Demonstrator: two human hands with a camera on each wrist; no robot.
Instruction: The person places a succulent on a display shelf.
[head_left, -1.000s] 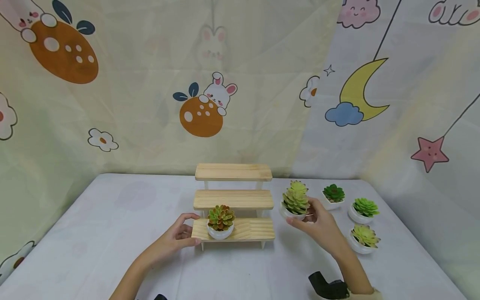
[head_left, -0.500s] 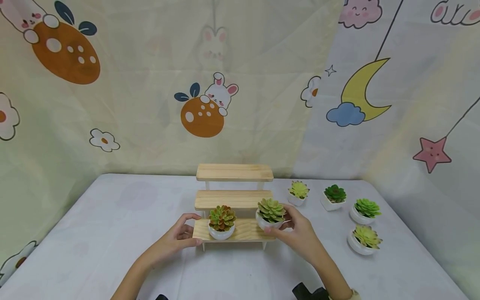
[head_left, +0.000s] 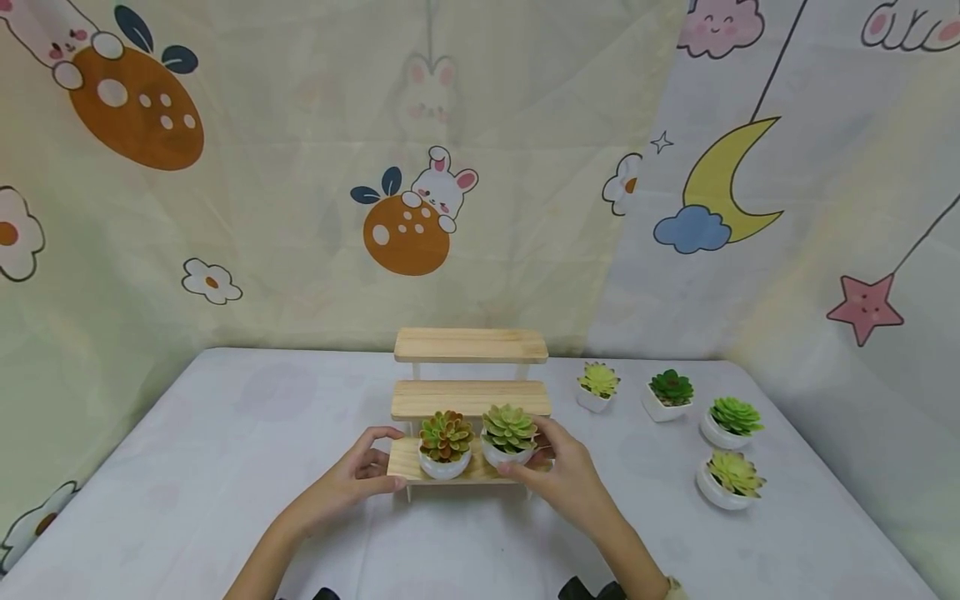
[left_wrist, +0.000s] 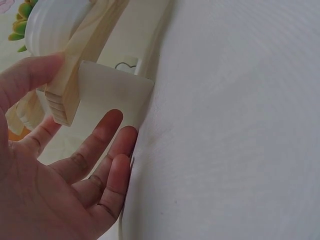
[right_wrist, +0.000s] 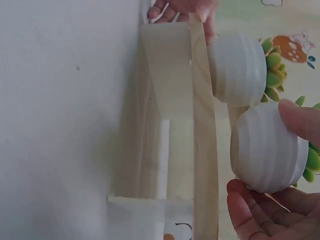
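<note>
A three-step wooden stand (head_left: 471, 400) stands on the table, with white supports under its boards. My left hand (head_left: 367, 471) grips the left end of its lowest board, thumb on the front edge; in the left wrist view the other fingers (left_wrist: 107, 127) lie spread below the board. A red-tipped succulent in a round white pot (head_left: 444, 458) sits on that board. To its right, my right hand (head_left: 558, 467) pinches the white pot of a pale green succulent (head_left: 508, 432). In the right wrist view a small gap separates this held pot (right_wrist: 270, 147) from the board (right_wrist: 204, 145).
On the table's right side stand several more potted succulents: a yellow-green one (head_left: 597, 382), a dark green one in a square pot (head_left: 669, 393), a bright green one (head_left: 731, 421) and another yellow-green one (head_left: 727, 479). A printed cloth (head_left: 525, 208) hangs behind the table.
My right hand has carried the pale green succulent leftward from beside the stand to over the lowest board, near the red-tipped one. The left hand keeps its grip on the board.
</note>
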